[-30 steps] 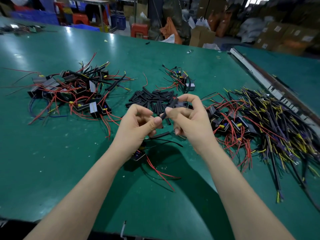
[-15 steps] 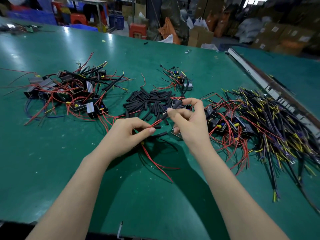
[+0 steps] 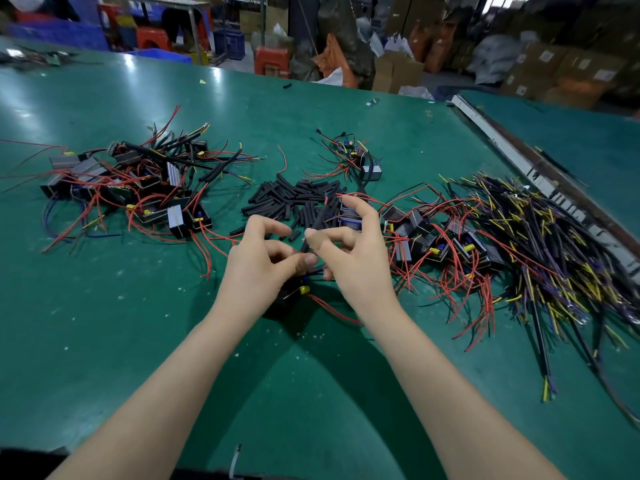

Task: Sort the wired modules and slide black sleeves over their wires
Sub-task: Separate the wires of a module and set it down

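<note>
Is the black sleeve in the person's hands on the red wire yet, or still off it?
On it: the black sleeve is threaded, with the red wire poking from its far end. How far along it sits cannot be told.

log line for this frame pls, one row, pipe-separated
left hand: holds module wires | right hand: pinches black sleeve over wire | sleeve pile: behind hands | step: sleeving underway

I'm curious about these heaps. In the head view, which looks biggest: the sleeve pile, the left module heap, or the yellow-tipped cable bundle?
1. Yellow-tipped cable bundle
2. Left module heap
3. Sleeve pile
</note>
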Demonstrator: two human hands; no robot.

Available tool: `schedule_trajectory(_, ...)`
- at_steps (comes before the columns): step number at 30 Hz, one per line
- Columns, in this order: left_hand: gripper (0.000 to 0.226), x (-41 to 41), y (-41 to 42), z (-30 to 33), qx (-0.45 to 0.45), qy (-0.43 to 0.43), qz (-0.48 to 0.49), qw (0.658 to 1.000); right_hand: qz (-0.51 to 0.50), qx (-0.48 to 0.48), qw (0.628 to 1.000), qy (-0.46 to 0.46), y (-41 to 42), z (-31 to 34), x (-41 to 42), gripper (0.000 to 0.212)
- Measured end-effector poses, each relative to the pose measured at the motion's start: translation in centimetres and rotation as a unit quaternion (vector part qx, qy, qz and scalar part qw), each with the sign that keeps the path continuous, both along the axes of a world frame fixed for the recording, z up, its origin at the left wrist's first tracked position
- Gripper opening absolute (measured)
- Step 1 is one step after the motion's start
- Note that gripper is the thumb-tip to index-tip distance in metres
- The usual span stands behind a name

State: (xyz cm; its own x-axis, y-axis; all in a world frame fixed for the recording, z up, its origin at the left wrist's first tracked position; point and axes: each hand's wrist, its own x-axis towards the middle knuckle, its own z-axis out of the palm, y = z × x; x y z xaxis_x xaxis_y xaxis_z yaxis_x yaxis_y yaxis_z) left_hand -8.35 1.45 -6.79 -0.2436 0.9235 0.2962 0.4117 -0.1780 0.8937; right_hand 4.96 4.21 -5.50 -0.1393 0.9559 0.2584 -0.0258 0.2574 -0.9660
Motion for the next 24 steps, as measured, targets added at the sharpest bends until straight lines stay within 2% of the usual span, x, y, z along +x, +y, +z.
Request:
schedule_trajectory(5, 0.042, -0.1, 0.0, -0.3, -0.022, -0.089, -0.079, 0.993, 0.017, -0.021, 0.999, -0.027, 0.1, -0.1, 0.1, 0.047)
schedule_trajectory(9, 0.021, -0.1, 0.1, -0.5, -0.010, -0.101, -0.128, 0.986, 0.013, -0.045, 0.999, -0.007, 0.4, 0.5, 0.3, 0.007)
schedule_trajectory(10, 0.019, -0.2, 0.0, -0.4, -0.009, -0.081, -0.140, 0.987, 0.004, -0.050, 0.999, 0.015, 0.6, 0.7, 0.4, 0.007)
schedule_trajectory(13, 0.019, -0.3, -0.2, -0.3, 0.002, 0.008, -0.144, 0.990, -0.001, -0.053, 0.998, 0.039, 0.8, 1.5, 1.1, 0.023)
schedule_trajectory(16, 0.020, -0.6, -0.5, 0.1, -0.008, 0.039, -0.143, 0.989, 0.026, -0.081, 0.993, 0.078, 0.8, 2.2, 1.7, 0.030)
schedule_trajectory(20, 0.022, -0.6, -0.6, 0.4, -0.054, 0.029, -0.207, 0.976, 0.050, -0.113, 0.984, 0.126, 0.9, 2.2, 2.0, 0.029)
schedule_trajectory(24, 0.033, 0.1, -0.6, 0.1, -0.049, -0.032, -0.202, 0.978, 0.080, -0.127, 0.986, 0.066, 0.7, 1.7, 1.2, 0.027)
